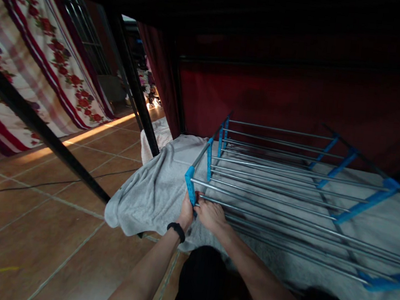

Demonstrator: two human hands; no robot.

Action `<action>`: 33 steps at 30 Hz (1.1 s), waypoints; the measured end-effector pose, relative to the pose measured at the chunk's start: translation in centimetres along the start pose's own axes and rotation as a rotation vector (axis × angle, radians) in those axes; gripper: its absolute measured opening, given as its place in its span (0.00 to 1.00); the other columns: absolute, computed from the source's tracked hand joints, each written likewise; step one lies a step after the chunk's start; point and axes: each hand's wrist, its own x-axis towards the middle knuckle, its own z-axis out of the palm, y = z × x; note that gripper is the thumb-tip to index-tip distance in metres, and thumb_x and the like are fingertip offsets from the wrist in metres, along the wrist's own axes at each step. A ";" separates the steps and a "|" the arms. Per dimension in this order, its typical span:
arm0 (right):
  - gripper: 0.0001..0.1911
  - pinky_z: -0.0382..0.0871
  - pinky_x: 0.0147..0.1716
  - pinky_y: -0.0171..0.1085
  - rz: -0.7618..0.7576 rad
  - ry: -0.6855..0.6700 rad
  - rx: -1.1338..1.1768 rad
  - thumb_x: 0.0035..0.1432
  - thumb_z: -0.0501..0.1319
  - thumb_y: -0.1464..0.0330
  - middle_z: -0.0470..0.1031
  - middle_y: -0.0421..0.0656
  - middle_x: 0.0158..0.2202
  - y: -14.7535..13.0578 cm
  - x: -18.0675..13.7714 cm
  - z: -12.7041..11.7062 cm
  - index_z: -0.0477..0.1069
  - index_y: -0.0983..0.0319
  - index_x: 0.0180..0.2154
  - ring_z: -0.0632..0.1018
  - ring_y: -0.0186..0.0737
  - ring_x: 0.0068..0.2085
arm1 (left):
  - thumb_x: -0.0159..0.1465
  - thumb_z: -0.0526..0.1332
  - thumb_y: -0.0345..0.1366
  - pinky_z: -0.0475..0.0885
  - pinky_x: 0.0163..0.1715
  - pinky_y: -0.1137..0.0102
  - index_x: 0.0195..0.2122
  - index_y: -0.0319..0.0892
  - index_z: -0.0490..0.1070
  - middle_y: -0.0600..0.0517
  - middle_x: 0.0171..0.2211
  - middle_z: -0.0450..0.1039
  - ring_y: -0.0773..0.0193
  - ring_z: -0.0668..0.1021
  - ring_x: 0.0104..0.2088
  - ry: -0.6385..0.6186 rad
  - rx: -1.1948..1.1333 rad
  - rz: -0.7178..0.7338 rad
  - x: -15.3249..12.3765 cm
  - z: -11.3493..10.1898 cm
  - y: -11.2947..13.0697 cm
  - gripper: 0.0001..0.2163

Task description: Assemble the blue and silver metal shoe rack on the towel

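Note:
A metal rack (290, 179) of silver rods with blue plastic side bars lies on a grey blanket (152, 188). My left hand (186, 212), a black band on its wrist, is closed round the near blue end bar (191, 185) at the rack's left corner. My right hand (210, 214) sits right beside it, fingers curled on the end of a silver rod (237, 207) where it meets that blue bar. Both forearms reach up from the bottom of the view.
The blanket covers a low bed under a dark bunk frame with red curtains (299, 99) behind. Black frame posts (135, 85) slant down at left. A floral curtain (33, 54) hangs far left over a brown tiled floor (50, 229). A cable crosses the tiles.

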 end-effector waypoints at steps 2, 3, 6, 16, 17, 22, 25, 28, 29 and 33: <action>0.21 0.67 0.48 0.42 -0.027 -0.018 0.007 0.69 0.45 0.60 0.77 0.52 0.48 0.2 -0.1 -0.3 0.69 0.63 0.53 0.78 0.45 0.49 | 0.55 0.57 0.52 0.71 0.30 0.68 0.24 0.41 0.71 0.48 0.23 0.74 0.59 0.78 0.30 -0.004 0.007 -0.008 0.1 -0.1 -0.1 0.18; 0.21 0.67 0.48 0.42 -0.036 -0.027 0.011 0.69 0.45 0.61 0.77 0.52 0.49 0.3 -0.2 -0.5 0.69 0.63 0.52 0.78 0.45 0.49 | 0.55 0.57 0.52 0.71 0.30 0.68 0.24 0.41 0.72 0.48 0.23 0.74 0.59 0.78 0.30 -0.007 0.009 -0.013 0.1 -0.1 -0.1 0.18; 0.21 0.67 0.48 0.42 -0.044 -0.015 0.015 0.69 0.44 0.62 0.77 0.52 0.50 0.3 -0.3 -0.9 0.68 0.62 0.52 0.78 0.44 0.49 | 0.55 0.57 0.53 0.71 0.29 0.67 0.25 0.40 0.73 0.48 0.22 0.73 0.59 0.77 0.29 -0.003 0.007 -0.023 0.1 -0.2 -0.3 0.19; 0.19 0.68 0.46 0.41 -0.088 -0.037 0.022 0.68 0.47 0.61 0.78 0.50 0.48 0.5 -0.5 -1.4 0.70 0.61 0.51 0.78 0.46 0.48 | 0.55 0.57 0.51 0.71 0.27 0.68 0.24 0.40 0.73 0.49 0.21 0.72 0.58 0.78 0.29 -0.063 0.039 -0.044 -0.5 0.0 0.3 0.18; 0.19 0.68 0.46 0.41 -0.089 -0.031 0.022 0.68 0.47 0.61 0.78 0.50 0.48 0.5 -0.5 -1.3 0.71 0.61 0.50 0.79 0.46 0.48 | 0.55 0.57 0.51 0.70 0.27 0.68 0.24 0.41 0.73 0.48 0.20 0.72 0.57 0.78 0.29 -0.075 0.047 -0.047 -0.6 0.0 0.4 0.18; 0.20 0.68 0.46 0.41 -0.104 -0.039 0.017 0.69 0.46 0.61 0.78 0.50 0.47 0.6 -0.2 -1.1 0.71 0.62 0.50 0.79 0.46 0.47 | 0.56 0.56 0.51 0.71 0.27 0.67 0.25 0.41 0.74 0.48 0.20 0.73 0.56 0.78 0.30 -0.113 0.063 -0.053 -0.9 0.1 0.6 0.18; 0.20 0.68 0.45 0.42 -0.103 -0.043 0.006 0.69 0.45 0.61 0.78 0.50 0.46 0.4 -0.1 -1.0 0.71 0.62 0.50 0.79 0.47 0.47 | 0.56 0.57 0.50 0.71 0.27 0.67 0.26 0.41 0.75 0.48 0.21 0.73 0.56 0.78 0.29 -0.130 0.065 -0.058 -0.9 0.1 0.6 0.17; 0.21 0.67 0.47 0.42 -0.106 -0.018 -0.004 0.69 0.44 0.61 0.77 0.51 0.48 0.3 -0.9 -1.0 0.70 0.63 0.51 0.77 0.46 0.48 | 0.54 0.60 0.49 0.70 0.26 0.68 0.27 0.40 0.75 0.48 0.22 0.74 0.58 0.78 0.27 -0.140 0.065 -0.067 -0.9 0.2 0.6 0.16; 0.21 0.66 0.49 0.41 -0.121 0.018 -0.008 0.69 0.44 0.62 0.75 0.51 0.50 0.4 -1.3 -1.1 0.69 0.63 0.51 0.76 0.46 0.50 | 0.54 0.60 0.48 0.69 0.25 0.69 0.27 0.40 0.75 0.48 0.21 0.74 0.59 0.77 0.26 -0.140 0.063 -0.070 -0.9 0.2 0.6 0.15; 0.21 0.60 0.56 0.43 -0.114 0.207 -0.051 0.70 0.41 0.66 0.71 0.51 0.55 1.6 -2.6 -2.0 0.67 0.61 0.55 0.70 0.45 0.56 | 0.53 0.62 0.49 0.63 0.19 0.71 0.26 0.40 0.73 0.49 0.20 0.72 0.64 0.73 0.21 -0.125 0.059 -0.082 -1.0 0.3 0.5 0.16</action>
